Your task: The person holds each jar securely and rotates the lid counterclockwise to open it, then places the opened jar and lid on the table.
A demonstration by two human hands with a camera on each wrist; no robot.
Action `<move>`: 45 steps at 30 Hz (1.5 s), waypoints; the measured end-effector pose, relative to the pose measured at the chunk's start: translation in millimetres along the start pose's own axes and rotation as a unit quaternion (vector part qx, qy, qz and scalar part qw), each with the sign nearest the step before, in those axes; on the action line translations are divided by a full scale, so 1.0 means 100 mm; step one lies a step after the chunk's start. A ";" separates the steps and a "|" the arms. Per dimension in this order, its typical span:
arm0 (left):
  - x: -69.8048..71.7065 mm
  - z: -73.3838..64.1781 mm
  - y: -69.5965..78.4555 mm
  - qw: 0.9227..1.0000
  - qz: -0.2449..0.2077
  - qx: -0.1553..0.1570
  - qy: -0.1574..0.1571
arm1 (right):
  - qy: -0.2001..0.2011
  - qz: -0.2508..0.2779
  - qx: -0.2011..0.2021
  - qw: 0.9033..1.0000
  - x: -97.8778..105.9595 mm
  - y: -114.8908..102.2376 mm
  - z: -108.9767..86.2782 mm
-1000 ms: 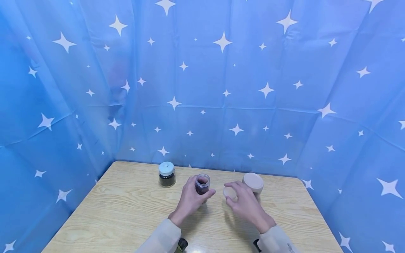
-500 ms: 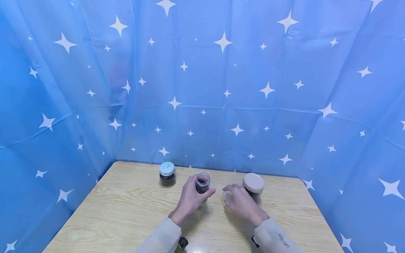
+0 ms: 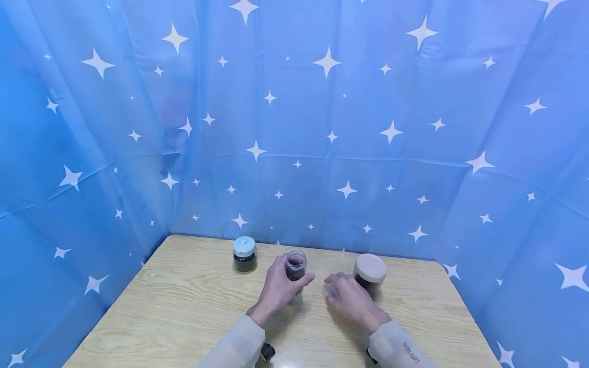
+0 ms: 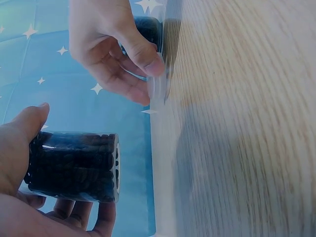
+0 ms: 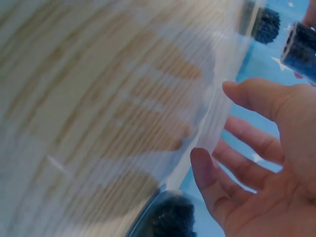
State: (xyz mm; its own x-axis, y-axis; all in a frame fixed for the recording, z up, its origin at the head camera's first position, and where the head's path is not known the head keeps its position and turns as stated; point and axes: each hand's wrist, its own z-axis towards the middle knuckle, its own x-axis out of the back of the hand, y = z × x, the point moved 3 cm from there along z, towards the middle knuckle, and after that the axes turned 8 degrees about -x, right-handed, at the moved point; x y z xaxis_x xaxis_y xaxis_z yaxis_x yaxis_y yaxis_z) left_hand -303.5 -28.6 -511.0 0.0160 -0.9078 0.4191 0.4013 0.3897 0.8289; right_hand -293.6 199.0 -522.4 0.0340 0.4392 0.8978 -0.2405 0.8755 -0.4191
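Note:
My left hand (image 3: 277, 288) grips a clear, lidless jar (image 3: 295, 271) filled with small dark pieces like beans. In the left wrist view this jar (image 4: 74, 165) is raised off the tabletop, fingers and thumb wrapped around its side. Farther right, my right hand (image 3: 352, 296) pinches a pale translucent lid (image 4: 157, 85) by its rim, with the lid right at the table surface. From the head view, most of the lid is hidden beneath those fingers. The right wrist view shows the thumb and fingers spread along the edge of the lid (image 5: 215, 116).
A jar with a pale pink lid (image 3: 370, 267) stands just beyond my right hand, with dark contents. At the back left is another jar with a light blue lid (image 3: 244, 247). The wooden table (image 3: 184, 306) meets a blue star-patterned curtain (image 3: 294, 128) behind.
My right hand has lowered the lid to the table surface, and its fingers now cover most of it. The left hand keeps the lidless jar in nearly the same place.

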 end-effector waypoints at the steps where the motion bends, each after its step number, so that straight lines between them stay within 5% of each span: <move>1: 0.00 0.00 -0.01 1.000 0.000 0.002 -0.001 | -0.002 -0.001 -0.001 1.000 -0.01 0.01 0.00; 17: -0.08 0.03 -0.03 1.000 -0.001 0.000 -0.011 | -0.007 -0.009 -0.007 1.000 0.00 0.00 -0.05; 45: -0.20 0.09 -0.18 0.998 0.001 0.017 -0.053 | 0.081 0.010 0.018 0.997 0.35 -0.23 -0.41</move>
State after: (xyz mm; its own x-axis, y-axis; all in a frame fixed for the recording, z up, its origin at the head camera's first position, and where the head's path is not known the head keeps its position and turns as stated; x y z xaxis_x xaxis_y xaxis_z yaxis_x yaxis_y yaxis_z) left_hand -319.5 -15.8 -530.6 -0.0803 -0.8861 0.4565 0.3704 0.3986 0.8390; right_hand -247.1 202.5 -486.5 0.1835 0.4858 0.8546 -0.2779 0.8596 -0.4289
